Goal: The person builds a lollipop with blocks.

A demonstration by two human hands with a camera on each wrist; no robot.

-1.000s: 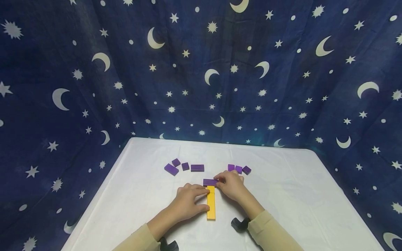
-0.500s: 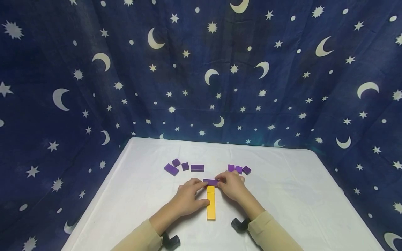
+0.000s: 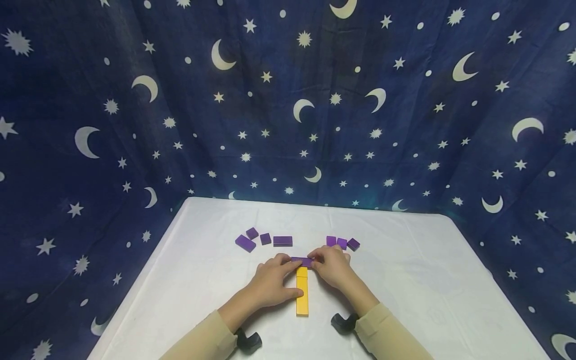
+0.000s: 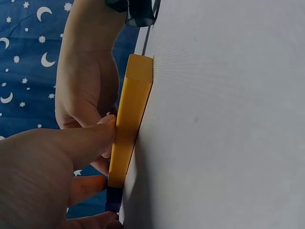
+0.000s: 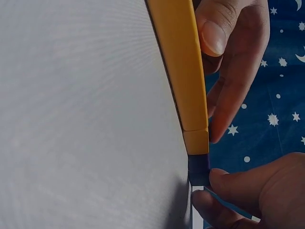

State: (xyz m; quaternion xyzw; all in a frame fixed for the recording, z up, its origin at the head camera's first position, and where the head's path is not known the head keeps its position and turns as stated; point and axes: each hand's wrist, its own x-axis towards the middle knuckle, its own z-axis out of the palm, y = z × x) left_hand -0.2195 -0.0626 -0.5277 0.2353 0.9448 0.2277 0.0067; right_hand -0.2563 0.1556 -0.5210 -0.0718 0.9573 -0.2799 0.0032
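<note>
A long yellow block and a short yellow block lie end to end, pointing away from me. Across their far end lies a purple block, making a T. My left hand spreads along the left side, its thumb on the long yellow block and index fingertip on the purple block's left part. My right hand pinches the right end of the purple block between thumb and fingers. In the right wrist view the purple block sits against the short yellow block.
Back left on the white table are two purple bars and two small purple cubes. Beyond my right hand are three purple cubes. A dark starry cloth hangs behind.
My left index finger has moved forward from the yellow blocks onto the purple block, and the left thumb slid forward along the long yellow block. The right hand stays almost still.
</note>
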